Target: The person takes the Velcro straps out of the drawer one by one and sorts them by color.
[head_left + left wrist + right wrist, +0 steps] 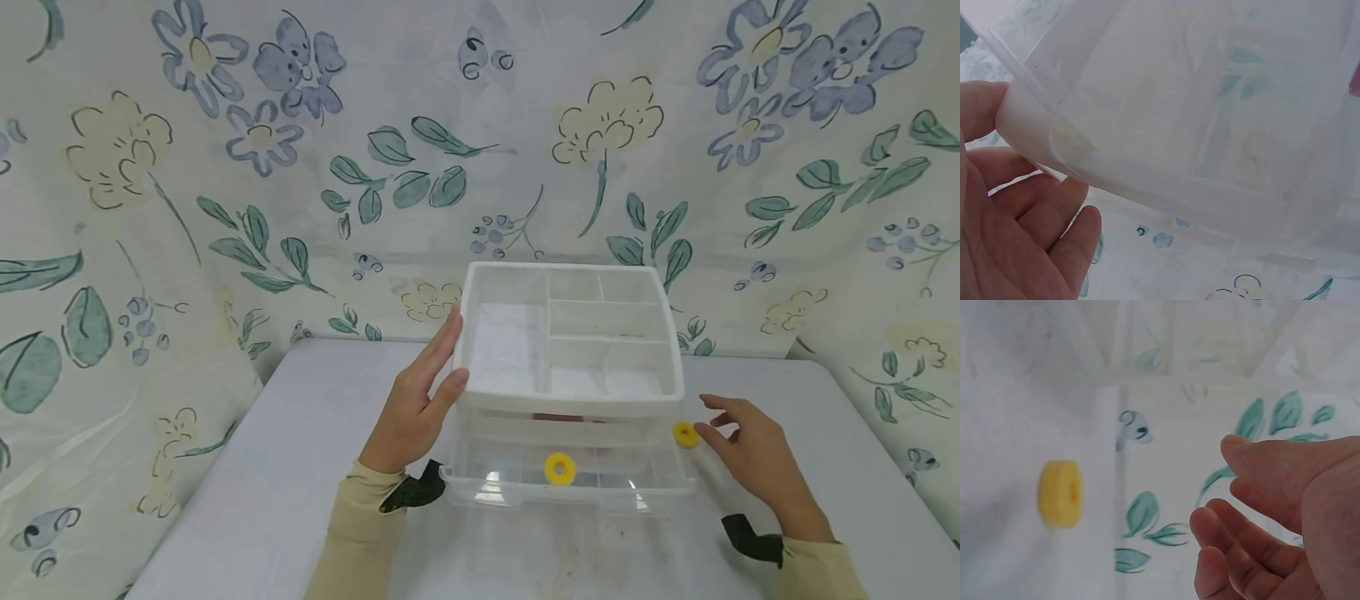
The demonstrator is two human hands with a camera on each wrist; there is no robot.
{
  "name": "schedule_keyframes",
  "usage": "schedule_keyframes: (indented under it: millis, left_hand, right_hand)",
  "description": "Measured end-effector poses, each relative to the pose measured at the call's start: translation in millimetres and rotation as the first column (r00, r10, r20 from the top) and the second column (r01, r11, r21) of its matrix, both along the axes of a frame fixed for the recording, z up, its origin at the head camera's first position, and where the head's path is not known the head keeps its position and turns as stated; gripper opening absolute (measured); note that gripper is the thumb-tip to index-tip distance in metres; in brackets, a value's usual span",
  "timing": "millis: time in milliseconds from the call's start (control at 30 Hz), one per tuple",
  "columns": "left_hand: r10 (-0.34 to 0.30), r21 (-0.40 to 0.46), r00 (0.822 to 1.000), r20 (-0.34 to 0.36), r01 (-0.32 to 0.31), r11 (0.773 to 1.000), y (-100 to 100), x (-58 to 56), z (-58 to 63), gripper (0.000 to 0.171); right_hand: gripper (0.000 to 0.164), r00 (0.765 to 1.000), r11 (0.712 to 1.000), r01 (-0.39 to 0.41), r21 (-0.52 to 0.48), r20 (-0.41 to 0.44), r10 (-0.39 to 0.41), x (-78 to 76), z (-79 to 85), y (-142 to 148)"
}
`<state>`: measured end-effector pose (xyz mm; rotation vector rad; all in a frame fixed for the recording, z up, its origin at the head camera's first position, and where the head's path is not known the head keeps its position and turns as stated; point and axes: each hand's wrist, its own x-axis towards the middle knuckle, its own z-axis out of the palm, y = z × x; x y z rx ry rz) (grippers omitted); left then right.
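Drawer [558, 495] juts below tray [573, 405]; left fingers [440, 342] grip tray; right fingers [1213, 528] parted near yellow ring [681, 440].

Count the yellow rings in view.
2: one yellow ring at the front of the clear drawer, another yellow ring right of it, near the right hand. Others may be hidden.

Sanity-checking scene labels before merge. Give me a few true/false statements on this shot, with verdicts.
1. The left hand touches the side of the white tray. True.
2. The right hand grips the white tray. False: it is apart from the tray, close to a yellow ring.
3. The white tray is divided into compartments. True.
4. The clear drawer sits above the white tray. False: it is below, projecting forward.
5. Both sleeves are black. False: they are tan.
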<state>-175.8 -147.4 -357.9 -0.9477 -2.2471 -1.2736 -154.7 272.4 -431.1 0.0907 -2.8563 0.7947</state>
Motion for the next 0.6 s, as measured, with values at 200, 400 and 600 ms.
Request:
schedule_keyframes:
  millis: [200,400,600]
  left_hand:
    - [-0.003,0.008,1.000,0.000,0.003,1.000,0.1,-0.8,-0.5,0.059]
    - [-0.011,0.015,1.000,-0.006,0.011,1.000,-0.3,-1.4,-1.5,0.060]
    - [-0.011,0.013,1.000,-0.006,0.011,1.000,-0.1,-0.8,-1.4,0.060]
  right_hand:
    - [0.044,0.991,1.000,-0.011,0.016,-0.134,0.013,11.1,17.0,-9.3]
    - [0.044,0.962,0.999,-0.015,0.037,-0.271,0.024,23.5,36.3,-19.0]
    - [0.046,0.921,0.999,-0.035,0.009,-0.388,0.035,36.2,50.3,-27.4]
